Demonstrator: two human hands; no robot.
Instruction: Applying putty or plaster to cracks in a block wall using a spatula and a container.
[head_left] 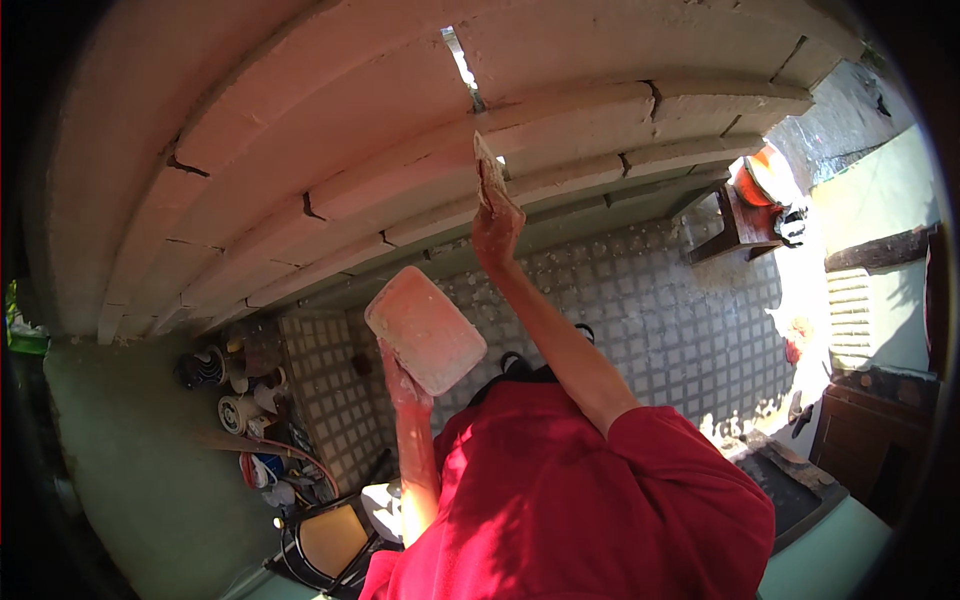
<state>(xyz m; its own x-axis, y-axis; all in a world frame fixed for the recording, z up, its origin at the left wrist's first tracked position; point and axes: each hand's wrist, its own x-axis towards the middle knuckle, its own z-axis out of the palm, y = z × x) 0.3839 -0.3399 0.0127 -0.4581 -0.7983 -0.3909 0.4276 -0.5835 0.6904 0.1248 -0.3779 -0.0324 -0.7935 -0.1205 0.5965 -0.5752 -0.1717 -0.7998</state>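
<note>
My left hand (405,385) is wrapped around the lower left side of a rectangular plastic tub (425,330) with rounded corners. The tub is pale, looks pinkish in this light, and has whitish smears. My right arm reaches up and forward, its hand (498,232) closed on a flat, crusted tool like a putty knife (489,168). The tool's tip points up at the ribbed wall (400,130), just under a narrow bright gap. Whether the tip touches the wall I cannot tell. Dark cracks and joints run between the wall's pieces.
Patterned tiles cover the floor (660,300). A wooden stool (738,225) with an orange bucket (762,180) stands at the far right. Buckets and mixed items (250,410) crowd the left side. A chair with a tan seat (333,540) is at lower left.
</note>
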